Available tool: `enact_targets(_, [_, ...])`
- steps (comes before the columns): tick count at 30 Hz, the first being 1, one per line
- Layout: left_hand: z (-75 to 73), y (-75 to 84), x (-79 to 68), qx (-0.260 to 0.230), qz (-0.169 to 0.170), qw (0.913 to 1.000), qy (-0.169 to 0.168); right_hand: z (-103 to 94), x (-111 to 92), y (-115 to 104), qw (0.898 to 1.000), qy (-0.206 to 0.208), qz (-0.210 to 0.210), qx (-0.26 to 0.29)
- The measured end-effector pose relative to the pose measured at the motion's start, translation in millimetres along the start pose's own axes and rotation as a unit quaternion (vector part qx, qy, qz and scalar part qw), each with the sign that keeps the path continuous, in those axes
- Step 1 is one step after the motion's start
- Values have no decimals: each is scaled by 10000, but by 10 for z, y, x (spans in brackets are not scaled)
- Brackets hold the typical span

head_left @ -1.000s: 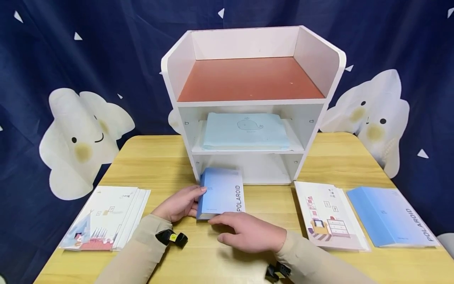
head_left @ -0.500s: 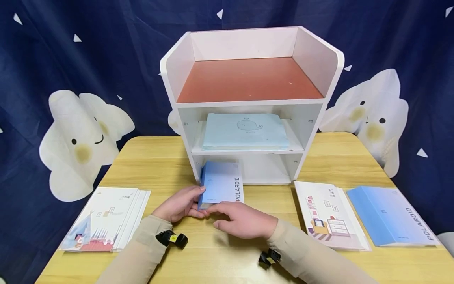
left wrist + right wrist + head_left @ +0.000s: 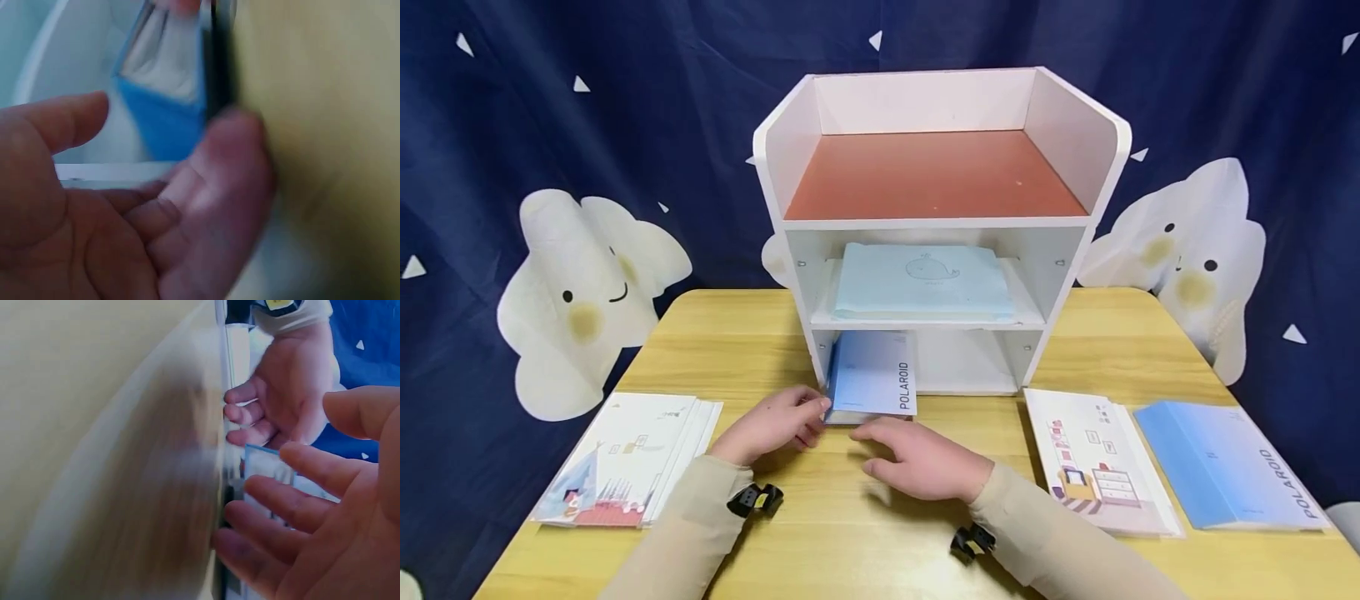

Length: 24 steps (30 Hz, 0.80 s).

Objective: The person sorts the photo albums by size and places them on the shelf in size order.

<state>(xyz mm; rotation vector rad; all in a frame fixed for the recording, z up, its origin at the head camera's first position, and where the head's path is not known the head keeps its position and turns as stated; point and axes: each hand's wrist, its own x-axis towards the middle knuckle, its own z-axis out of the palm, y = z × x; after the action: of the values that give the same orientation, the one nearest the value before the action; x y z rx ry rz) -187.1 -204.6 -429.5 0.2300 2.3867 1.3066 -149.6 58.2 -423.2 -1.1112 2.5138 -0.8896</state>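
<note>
A blue-to-lilac photo album (image 3: pixel 872 373) marked POLAROID lies flat in the left half of the white shelf unit's bottom compartment, its front end sticking out over the table. My left hand (image 3: pixel 775 423) is at the album's front left corner, thumb and fingers spread apart. In the left wrist view, a gap shows between that hand's thumb and the album's blue spine (image 3: pixel 162 119). My right hand (image 3: pixel 925 458) has its fingers extended, tips right at the album's front edge. The right wrist view shows those fingers (image 3: pixel 294 506) loosely straight, with the left hand (image 3: pixel 281 387) beyond them.
The white shelf unit (image 3: pixel 917 223) stands at the back of the wooden table (image 3: pixel 820 542). A pale blue whale-print book (image 3: pixel 925 283) lies on its middle shelf. Illustrated white books (image 3: pixel 617 458) are at left, another stack (image 3: pixel 1097 462) at right beside a second POLAROID album (image 3: pixel 1232 467).
The album has slid away from me, deeper into the bottom compartment. My left hand has let go of its left side, and my right hand has moved forward with its front edge.
</note>
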Motion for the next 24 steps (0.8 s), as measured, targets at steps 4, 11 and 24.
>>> enact_targets(4, [-103, 141, -166, 2231, 894, 9701, 328, -48, -162, 17, 9993, 20, 249, -277])
enact_targets(11, [-82, 235, -260, 3113, 1902, 9268, -889, -118, -259, 121, 9986, 158, 420, -281])
enact_targets(24, [-20, 216, -156, 3086, 1453, 9380, -619, -114, -150, 194, 9969, 424, 458, -476])
